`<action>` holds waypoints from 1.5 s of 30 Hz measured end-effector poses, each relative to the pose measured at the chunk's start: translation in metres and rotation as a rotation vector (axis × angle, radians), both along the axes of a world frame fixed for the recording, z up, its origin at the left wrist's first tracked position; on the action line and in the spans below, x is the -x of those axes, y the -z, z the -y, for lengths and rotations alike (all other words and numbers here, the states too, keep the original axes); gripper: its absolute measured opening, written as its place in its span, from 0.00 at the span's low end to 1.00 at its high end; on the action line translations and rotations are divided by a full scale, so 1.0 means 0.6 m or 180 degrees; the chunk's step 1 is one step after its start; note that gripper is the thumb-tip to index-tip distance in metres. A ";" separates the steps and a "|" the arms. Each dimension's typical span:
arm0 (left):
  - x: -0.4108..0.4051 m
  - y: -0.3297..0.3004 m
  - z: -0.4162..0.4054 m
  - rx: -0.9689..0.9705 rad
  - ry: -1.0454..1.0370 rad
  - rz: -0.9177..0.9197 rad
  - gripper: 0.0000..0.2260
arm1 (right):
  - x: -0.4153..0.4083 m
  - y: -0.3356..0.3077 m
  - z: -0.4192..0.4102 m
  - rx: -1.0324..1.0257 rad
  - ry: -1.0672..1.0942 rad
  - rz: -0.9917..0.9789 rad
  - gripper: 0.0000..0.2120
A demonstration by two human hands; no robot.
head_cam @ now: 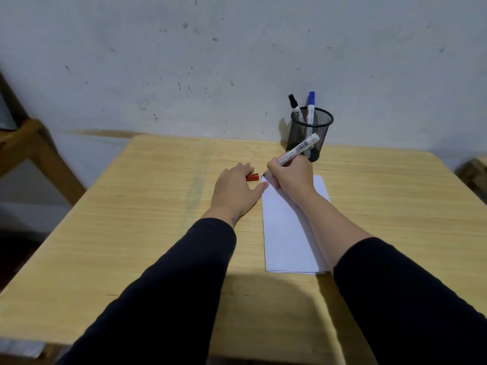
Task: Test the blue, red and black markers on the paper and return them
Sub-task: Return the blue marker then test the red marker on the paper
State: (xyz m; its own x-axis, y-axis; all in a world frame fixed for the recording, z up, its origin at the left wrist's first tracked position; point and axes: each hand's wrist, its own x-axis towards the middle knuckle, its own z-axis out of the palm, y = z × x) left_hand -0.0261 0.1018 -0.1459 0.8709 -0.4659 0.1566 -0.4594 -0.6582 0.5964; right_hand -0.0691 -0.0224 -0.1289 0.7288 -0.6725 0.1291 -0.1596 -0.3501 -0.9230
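My right hand (288, 172) grips the uncapped red marker (299, 148), its white barrel slanting up to the right and its tip touching the far left corner of the white paper (287, 233). My left hand (234, 187) lies on the table beside the paper, its fingers closed on the red cap (253, 177), its thumb at the sheet's edge. The black marker (295, 108) and the blue marker (311, 106) stand capped in the black mesh cup (311, 133) behind my right hand.
The wooden table (158, 219) ends at a grey wall just behind the cup. A wooden frame (34, 146) stands to the far left, and another wooden piece (473, 172) shows at the right edge.
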 end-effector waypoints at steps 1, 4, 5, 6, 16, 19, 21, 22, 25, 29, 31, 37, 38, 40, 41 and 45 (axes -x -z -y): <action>-0.001 0.001 0.001 -0.0002 -0.0004 0.0000 0.27 | 0.000 0.000 0.001 -0.0011 -0.0007 0.0005 0.09; -0.002 0.002 0.001 0.0009 0.0008 0.0005 0.27 | 0.001 -0.001 0.000 0.0033 -0.0021 -0.0025 0.08; -0.002 0.002 0.001 0.0011 0.0006 0.0008 0.27 | 0.002 -0.002 0.000 0.0031 -0.0006 -0.0034 0.08; -0.001 0.002 0.001 0.0010 0.0007 -0.0003 0.27 | 0.003 -0.004 -0.001 -0.0021 0.0012 -0.0025 0.08; -0.013 -0.026 -0.023 0.0115 0.0278 -0.0337 0.22 | 0.013 -0.059 0.029 -0.1415 -0.0170 0.0486 0.07; -0.021 -0.034 -0.029 0.0103 0.0265 -0.0236 0.10 | 0.028 -0.074 0.033 -0.1688 -0.0386 0.0565 0.04; -0.023 -0.040 -0.027 0.0213 0.0235 -0.0346 0.06 | 0.039 -0.084 0.031 -0.1916 -0.0473 0.0713 0.07; -0.024 -0.045 -0.025 0.0303 0.0231 -0.0402 0.04 | 0.045 -0.090 0.031 -0.1989 -0.0482 0.0754 0.07; -0.026 -0.070 -0.016 0.0906 0.0211 -0.0567 0.03 | 0.059 -0.110 0.036 -0.2157 -0.0478 0.0866 0.06; -0.028 -0.114 0.004 0.1473 0.0400 -0.0544 0.05 | 0.075 -0.138 0.043 -0.2148 -0.0399 0.0940 0.14; -0.026 -0.130 0.013 0.1621 0.0526 -0.0520 0.06 | 0.080 -0.150 0.044 -0.2062 -0.0394 0.0969 0.15; -0.008 -0.150 0.025 0.2061 0.0616 -0.0655 0.08 | 0.094 -0.167 0.049 -0.1907 -0.0371 0.1044 0.11; -0.005 -0.151 0.025 0.2093 0.0622 -0.0661 0.08 | 0.097 -0.168 0.049 -0.1917 -0.0402 0.1071 0.10; 0.000 -0.151 0.026 0.2152 0.0613 -0.0674 0.08 | 0.102 -0.169 0.047 -0.1952 -0.0450 0.1142 0.09; 0.002 -0.151 0.027 0.2197 0.0598 -0.0692 0.08 | 0.104 -0.168 0.047 -0.1955 -0.0444 0.1174 0.10; 0.011 -0.157 0.029 0.2320 0.0651 -0.0786 0.08 | 0.108 -0.165 0.045 -0.1948 -0.0428 0.1189 0.11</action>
State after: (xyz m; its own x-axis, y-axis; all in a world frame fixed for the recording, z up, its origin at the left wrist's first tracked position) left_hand -0.0329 0.0845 -0.0516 0.8285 -0.4747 0.2972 -0.3273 0.0201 0.9447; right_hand -0.1341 -0.0497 -0.0300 0.7910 -0.6116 0.0151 0.2126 0.2516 -0.9442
